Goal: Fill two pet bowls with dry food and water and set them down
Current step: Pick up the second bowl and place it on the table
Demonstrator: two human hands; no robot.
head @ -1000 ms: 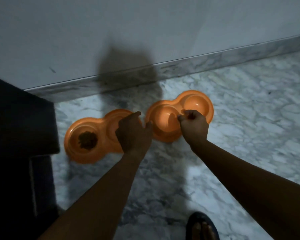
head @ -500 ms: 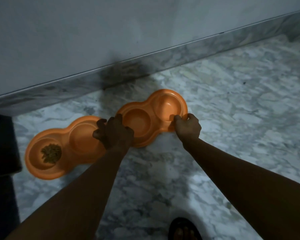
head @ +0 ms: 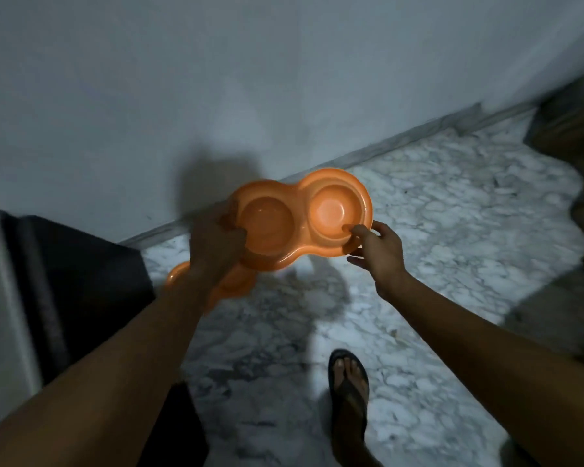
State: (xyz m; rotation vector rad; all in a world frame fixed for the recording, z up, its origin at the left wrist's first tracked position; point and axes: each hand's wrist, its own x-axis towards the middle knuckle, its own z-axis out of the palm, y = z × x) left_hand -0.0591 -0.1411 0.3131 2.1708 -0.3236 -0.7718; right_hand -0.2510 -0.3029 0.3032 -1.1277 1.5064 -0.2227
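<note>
An orange double pet bowl hangs in the air above the marble floor, held level between both hands. Both of its cups look empty. My left hand grips its left end, fingers over the rim. At the right end, my right hand pinches the rim with the thumb inside the right cup. A second orange double bowl lies on the floor below, mostly hidden behind my left forearm; its contents are out of sight.
A white wall with a marble skirting runs diagonally behind the bowls. A dark cabinet or appliance stands at the left. Dark objects sit at the far right. My foot in a black sandal is on the floor below.
The empty double bowl has been lifted off the floor by both hands. The view has risen and swung, so the other bowl with food now lies under my left arm.
</note>
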